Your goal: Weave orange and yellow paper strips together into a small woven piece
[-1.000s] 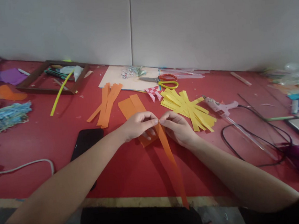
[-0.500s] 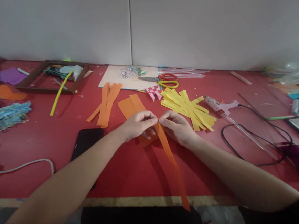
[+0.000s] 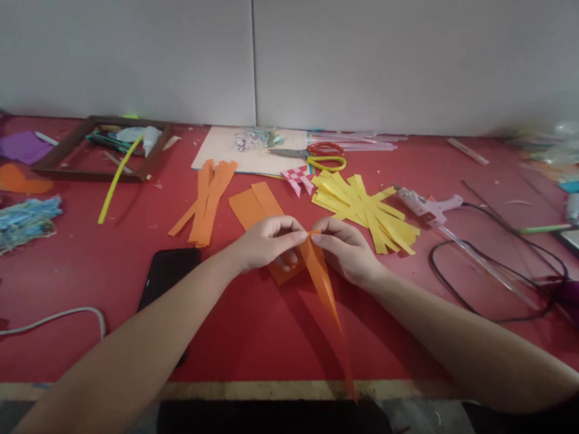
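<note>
Between both hands hangs an orange paper strip, pinched at its top end and trailing down past the table's front edge. My left hand grips it between thumb and forefinger, the other fingers curled. Close beside it, my right hand pinches the same end with thumb and forefinger. Wider orange paper lies on the table behind and partly under my left hand. To the left is a small pile of orange strips; to the right, a pile of yellow strips.
Scissors and a pink checkered woven paper piece lie behind the hands. A glue gun with its black cord is at right. A black phone sits under my left forearm. A brown frame holds tools at the back left.
The top end of the orange strip now shows spread slightly between the fingertips. Its hanging part has twisted, with the lower tip swinging a little left. Both hands have barely moved.
</note>
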Demonstrator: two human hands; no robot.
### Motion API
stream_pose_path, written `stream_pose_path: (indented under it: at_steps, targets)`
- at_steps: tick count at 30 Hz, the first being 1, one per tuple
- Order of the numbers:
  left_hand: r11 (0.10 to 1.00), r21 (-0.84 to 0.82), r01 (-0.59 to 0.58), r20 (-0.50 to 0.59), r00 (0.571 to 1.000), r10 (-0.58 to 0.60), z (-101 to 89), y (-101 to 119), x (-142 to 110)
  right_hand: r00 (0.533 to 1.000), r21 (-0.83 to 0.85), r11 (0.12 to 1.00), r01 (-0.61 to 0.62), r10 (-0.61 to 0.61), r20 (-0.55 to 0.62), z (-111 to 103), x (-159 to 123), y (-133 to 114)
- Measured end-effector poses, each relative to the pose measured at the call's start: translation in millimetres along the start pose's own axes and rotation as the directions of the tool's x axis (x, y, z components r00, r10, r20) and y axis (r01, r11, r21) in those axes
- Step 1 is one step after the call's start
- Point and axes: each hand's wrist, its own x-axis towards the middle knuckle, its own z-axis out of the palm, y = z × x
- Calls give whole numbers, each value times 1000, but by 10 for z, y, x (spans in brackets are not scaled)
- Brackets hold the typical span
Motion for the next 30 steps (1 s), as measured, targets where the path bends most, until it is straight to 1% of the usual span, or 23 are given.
stream_pose_path:
  at_steps: [6,11,16,21,26,30]
  targets:
    - [1000,11,16,17,1000,-16,13,6,-7,997,-111,990,82,-80,25,-21,1,17]
    - [999,-8,39,0,999,-39,23,9,-3,991,-197,972,128,-132,-5,-2,-8,-30]
    - [999,-10,51,-10,999,-51,29,32,-8,985,-267,950,164,-172,-6,24,-11,-82]
    - [999,-19,38,-14,999,-39,35,29,-6,980,-288,939,186,-200,-17,28,-14,-76]
    - [998,-17,55,-32,998,-56,37,26,12,977,-297,935,194,-212,-31,25,-18,-84]
    - [997,-19,69,-46,997,-69,26,23,23,986,-242,959,148,-161,-32,17,-9,-69]
